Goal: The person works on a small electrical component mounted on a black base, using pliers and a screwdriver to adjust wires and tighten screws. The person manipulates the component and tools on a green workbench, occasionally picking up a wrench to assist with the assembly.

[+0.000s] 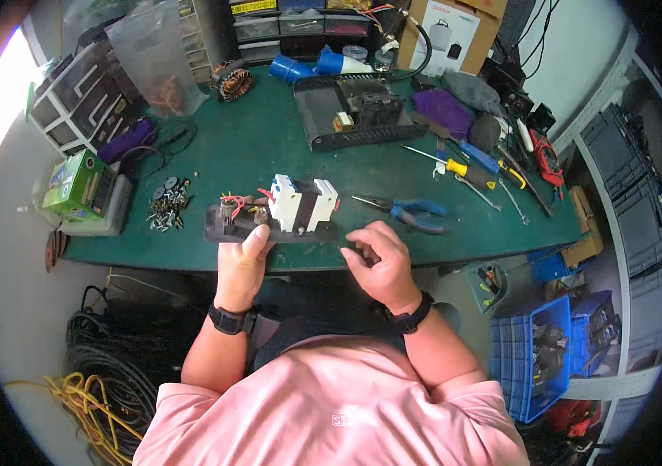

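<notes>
My left hand (241, 264) grips the near edge of a flat black plate (278, 235), its thumb on top. A white circuit breaker (287, 208) with a dark middle band stands on the plate. Left of it, red and yellow wires (233, 203) rise from small parts on the same plate. Just right of the plate, my right hand (384, 266) is closed, with its fingers curled toward the thumb. Whatever is between those fingertips, if anything, is too small and dark to tell. Beyond the right hand lie blue-handled long-nose pliers (416, 213).
A heap of screws (168, 206) lies on the green table (257, 140) at left, near a green box (79, 185). An opened black metal case (358, 113) sits at the back. Screwdrivers (455, 166), wrenches (478, 191) and other tools crowd the right. Blue crates (517, 361) stand below.
</notes>
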Motion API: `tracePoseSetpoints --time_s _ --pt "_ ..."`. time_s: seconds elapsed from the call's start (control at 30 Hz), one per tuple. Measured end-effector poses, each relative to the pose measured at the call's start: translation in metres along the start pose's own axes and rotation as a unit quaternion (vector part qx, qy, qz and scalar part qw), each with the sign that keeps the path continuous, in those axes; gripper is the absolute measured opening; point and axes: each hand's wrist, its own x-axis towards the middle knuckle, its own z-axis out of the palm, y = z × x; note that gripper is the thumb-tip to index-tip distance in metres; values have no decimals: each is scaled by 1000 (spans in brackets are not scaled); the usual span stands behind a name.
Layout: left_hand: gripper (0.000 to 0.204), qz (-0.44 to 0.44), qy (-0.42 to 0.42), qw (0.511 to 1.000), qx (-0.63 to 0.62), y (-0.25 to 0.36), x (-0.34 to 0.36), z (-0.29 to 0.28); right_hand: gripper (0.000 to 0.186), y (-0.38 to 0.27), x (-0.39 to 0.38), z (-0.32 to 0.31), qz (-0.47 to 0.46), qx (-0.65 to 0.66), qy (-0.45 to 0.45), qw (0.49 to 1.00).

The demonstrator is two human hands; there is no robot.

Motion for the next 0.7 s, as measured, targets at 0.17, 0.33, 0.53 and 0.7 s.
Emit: tracePoseSetpoints --time_s 0.17,0.33,0.53,0.7 --pt "49 66 -26 983 172 -4 2 -15 22 -2 -2 2 3 -11 -8 1000" --pt "52 102 -34 980 169 0 -1 -2 23 -4 -1 5 10 -13 8 1000" --pt "66 108 -45 976 182 7 -7 4 24 -6 0 6 48 -38 4 998" --pt "77 118 -77 974 179 -1 -6 3 29 -4 -1 4 48 -41 8 998"
